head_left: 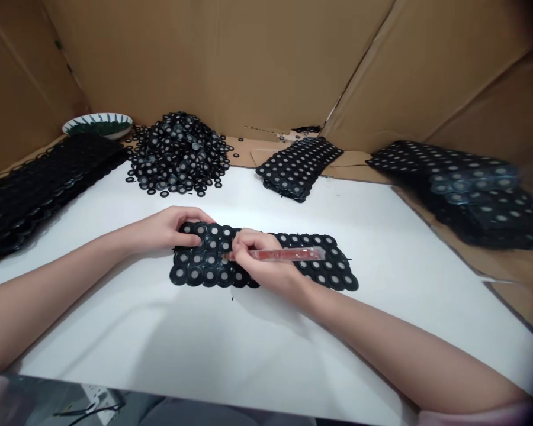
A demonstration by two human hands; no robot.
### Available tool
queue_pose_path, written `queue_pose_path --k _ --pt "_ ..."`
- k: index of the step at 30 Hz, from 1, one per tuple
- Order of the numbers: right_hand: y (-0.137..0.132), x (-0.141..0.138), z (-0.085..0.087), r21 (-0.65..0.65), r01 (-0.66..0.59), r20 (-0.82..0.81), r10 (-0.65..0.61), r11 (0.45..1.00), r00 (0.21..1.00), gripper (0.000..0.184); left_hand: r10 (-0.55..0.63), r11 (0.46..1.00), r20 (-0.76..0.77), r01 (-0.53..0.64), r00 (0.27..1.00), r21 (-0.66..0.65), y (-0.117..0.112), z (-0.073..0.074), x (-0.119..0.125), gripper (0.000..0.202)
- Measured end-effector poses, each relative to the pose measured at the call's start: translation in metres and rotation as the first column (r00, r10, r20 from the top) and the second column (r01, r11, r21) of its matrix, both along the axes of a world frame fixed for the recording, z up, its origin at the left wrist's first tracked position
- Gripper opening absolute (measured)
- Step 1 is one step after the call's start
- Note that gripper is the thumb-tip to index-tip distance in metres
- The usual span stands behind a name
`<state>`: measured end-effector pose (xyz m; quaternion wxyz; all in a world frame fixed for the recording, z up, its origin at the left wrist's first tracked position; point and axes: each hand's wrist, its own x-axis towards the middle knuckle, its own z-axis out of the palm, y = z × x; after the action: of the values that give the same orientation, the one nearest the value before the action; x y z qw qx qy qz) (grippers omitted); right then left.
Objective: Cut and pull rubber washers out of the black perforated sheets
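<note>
Through the head camera I see a black sheet of joined discs, each with a pale round centre, lying flat on a white counter; everything below is placed from that sheet. At its left end is my left hand, the thumb laid on the discs and the fingers bent by the far edge; I cannot tell whether they pinch it. Above its middle, my right hand is closed around a slim reddish tool in clear plastic, its tip down among the discs. Any lettering on that wrap is too small and blurred for me to read. Behind the sheet, to the left, rises a heap of loose black rings; behind it, to the right, sits a small stack of similar sheets. Brown cardboard walls stand beyond.
</note>
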<state>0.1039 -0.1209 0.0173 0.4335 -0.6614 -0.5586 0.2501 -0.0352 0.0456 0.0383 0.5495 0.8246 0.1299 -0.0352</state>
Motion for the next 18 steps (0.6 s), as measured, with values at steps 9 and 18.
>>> queue_pose_path --k 9,18 --pt "-0.001 -0.005 -0.001 -0.060 -0.038 0.061 0.042 0.997 0.997 0.028 0.176 0.950 -0.043 -0.181 0.983 -0.254 0.003 -0.009 0.001 0.051" --pt "-0.005 -0.008 -0.004 -0.042 -0.118 0.190 0.123 0.992 0.974 0.027 0.000 0.986 -0.136 -0.023 0.991 -0.168 -0.022 0.010 -0.007 0.035"
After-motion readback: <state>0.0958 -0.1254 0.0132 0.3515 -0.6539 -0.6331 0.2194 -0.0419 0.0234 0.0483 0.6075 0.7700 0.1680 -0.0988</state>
